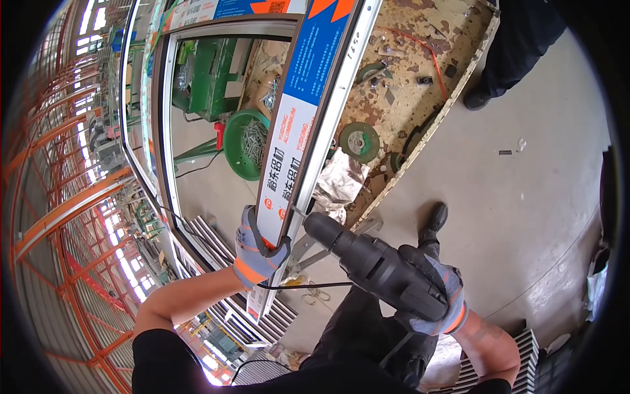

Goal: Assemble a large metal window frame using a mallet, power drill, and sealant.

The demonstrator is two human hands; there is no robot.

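Note:
My right hand (447,299), in a grey and orange glove, is wrapped round the rear grip of a black power drill (371,262). The drill points up and left, and its bit meets or nearly meets the side edge of an aluminium window frame (279,167); exact contact is hard to tell. Blue and white printed film covers the frame's face. Just left of the bit, my gloved left hand (257,253) grips the frame's bar with its fingers curled over it. A black cord (308,285) runs below the drill toward the left.
A green bowl (231,154) of screws stands beyond the frame opening, by green machinery (213,79). On the worn workbench (420,39) lie a round abrasive disc (359,142) and a crumpled white cloth (342,178). Another person's leg (522,49) is at upper right. Stacked profiles (525,354) lie lower right.

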